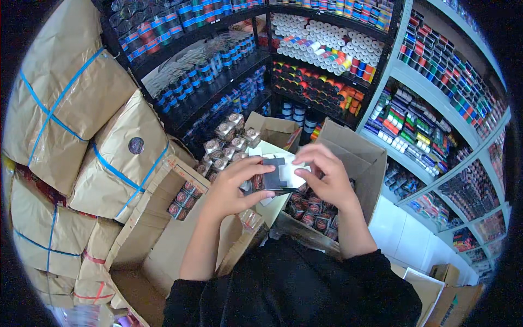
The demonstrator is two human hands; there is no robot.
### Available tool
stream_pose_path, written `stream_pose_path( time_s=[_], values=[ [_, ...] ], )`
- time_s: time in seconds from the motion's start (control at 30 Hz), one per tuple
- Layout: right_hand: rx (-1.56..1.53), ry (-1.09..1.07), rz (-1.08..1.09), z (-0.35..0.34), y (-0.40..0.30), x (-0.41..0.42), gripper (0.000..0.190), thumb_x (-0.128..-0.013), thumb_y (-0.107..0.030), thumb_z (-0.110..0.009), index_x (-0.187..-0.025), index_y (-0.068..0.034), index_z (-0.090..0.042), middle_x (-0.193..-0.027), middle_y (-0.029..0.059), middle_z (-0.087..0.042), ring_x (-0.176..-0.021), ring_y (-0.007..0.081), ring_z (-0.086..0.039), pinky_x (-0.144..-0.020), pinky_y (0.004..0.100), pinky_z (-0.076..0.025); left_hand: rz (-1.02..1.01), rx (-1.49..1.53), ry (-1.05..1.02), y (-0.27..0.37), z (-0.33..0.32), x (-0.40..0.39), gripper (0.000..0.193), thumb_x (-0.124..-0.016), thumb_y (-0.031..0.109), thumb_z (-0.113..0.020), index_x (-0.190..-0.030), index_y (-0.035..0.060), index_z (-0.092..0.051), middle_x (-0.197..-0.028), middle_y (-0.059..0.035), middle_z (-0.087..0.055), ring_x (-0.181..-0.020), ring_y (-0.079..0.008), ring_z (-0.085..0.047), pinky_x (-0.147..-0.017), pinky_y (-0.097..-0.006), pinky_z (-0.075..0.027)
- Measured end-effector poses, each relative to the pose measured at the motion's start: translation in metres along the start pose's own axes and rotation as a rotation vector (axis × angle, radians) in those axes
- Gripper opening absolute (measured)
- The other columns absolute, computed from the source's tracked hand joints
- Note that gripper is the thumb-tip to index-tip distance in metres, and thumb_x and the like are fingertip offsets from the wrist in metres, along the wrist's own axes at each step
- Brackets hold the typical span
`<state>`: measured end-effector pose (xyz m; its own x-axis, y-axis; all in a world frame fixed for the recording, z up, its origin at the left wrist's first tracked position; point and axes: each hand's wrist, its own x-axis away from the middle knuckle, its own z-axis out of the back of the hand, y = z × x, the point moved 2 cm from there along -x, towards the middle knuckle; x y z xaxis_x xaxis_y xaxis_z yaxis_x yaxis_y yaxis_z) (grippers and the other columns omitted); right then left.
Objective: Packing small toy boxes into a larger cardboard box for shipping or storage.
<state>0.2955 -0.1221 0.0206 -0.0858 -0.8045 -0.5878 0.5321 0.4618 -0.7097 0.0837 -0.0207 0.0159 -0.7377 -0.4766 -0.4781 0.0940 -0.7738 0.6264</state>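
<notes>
Before my chest, my left hand (pixel 241 184) grips a small dark cardboard box (pixel 273 173) between thumb and fingers. The box's end flaps stand open and show a white inside. My right hand (pixel 327 175) is raised at the box's right side, fingers bent and apart, by the white flaps; whether a fingertip touches them is unclear. Beneath the hands lies a pale yellow-green board (pixel 278 208). Behind my left hand are stacked small boxes in clear wrap (pixel 220 151). A carton (pixel 369 163) below my right hand holds many dark-red wrapped small boxes (pixel 314 208).
A large open carton (pixel 163 245) stands at the left, with several wrapped small boxes (pixel 184 202) at its edge. Brown paper parcels (pixel 118 163) tied with blue strap are piled at far left. Black shelving (pixel 212 94) and grey shelving (pixel 433 81) with thread spools surround the spot.
</notes>
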Motion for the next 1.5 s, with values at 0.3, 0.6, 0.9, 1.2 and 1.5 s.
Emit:
stream_pose_path(
  time_s=[0.3, 0.6, 0.9, 1.2, 1.5],
  values=[
    [-0.036, -0.115, 0.027, -0.010, -0.008, 0.007, 0.012, -0.083, -0.004, -0.068, -0.095, -0.004, -0.071, -0.090, 0.0064, -0.065, -0.063, 0.0079, -0.056, -0.052, 0.0215, -0.041, -0.077, -0.117, 0.078, 0.006, 0.007, 0.001, 0.050, -0.068, 0.036, -0.082, -0.112, 0.0159, -0.070, -0.115, -0.0168, -0.064, -0.103, -0.0343, -0.064, -0.089, -0.0403, -0.051],
    [0.044, 0.057, 0.091, -0.022, -0.016, 0.005, 0.014, -0.080, -0.005, -0.071, -0.094, -0.003, -0.070, -0.097, 0.0087, -0.063, -0.070, 0.0114, -0.061, -0.057, 0.0213, -0.046, -0.049, -0.187, 0.106, 0.017, -0.006, -0.007, 0.054, -0.068, 0.036, -0.082, -0.114, 0.0133, -0.065, -0.119, -0.0133, -0.060, -0.103, -0.0343, -0.062, -0.086, -0.0424, -0.052],
    [0.120, -0.035, 0.008, -0.015, -0.032, 0.004, 0.025, -0.079, -0.009, -0.074, -0.102, -0.002, -0.068, -0.107, 0.0121, -0.063, -0.096, 0.0250, -0.065, -0.085, 0.0349, -0.052, -0.111, -0.209, 0.147, 0.007, -0.002, -0.004, 0.052, -0.068, 0.035, -0.083, -0.112, 0.0140, -0.067, -0.119, -0.0130, -0.058, -0.105, -0.0337, -0.058, -0.088, -0.0424, -0.050],
    [0.158, 0.040, -0.002, -0.019, -0.026, 0.000, 0.022, -0.077, -0.007, -0.075, -0.098, -0.004, -0.067, -0.113, 0.0122, -0.060, -0.100, 0.0247, -0.063, -0.084, 0.0344, -0.051, -0.154, -0.225, 0.182, 0.007, -0.002, -0.006, 0.048, -0.068, 0.034, -0.083, -0.108, 0.0127, -0.066, -0.120, -0.0116, -0.058, -0.105, -0.0323, -0.059, -0.087, -0.0418, -0.050],
    [0.172, 0.217, 0.070, -0.028, -0.037, -0.008, 0.016, -0.077, -0.010, -0.074, -0.080, -0.003, -0.060, -0.107, 0.0104, -0.058, -0.078, 0.0214, -0.063, -0.064, 0.0315, -0.053, -0.169, -0.318, 0.306, 0.022, -0.003, -0.011, 0.046, -0.061, 0.024, -0.085, -0.102, 0.0134, -0.067, -0.115, -0.0066, -0.061, -0.099, -0.0285, -0.061, -0.080, -0.0379, -0.053]
  ],
)
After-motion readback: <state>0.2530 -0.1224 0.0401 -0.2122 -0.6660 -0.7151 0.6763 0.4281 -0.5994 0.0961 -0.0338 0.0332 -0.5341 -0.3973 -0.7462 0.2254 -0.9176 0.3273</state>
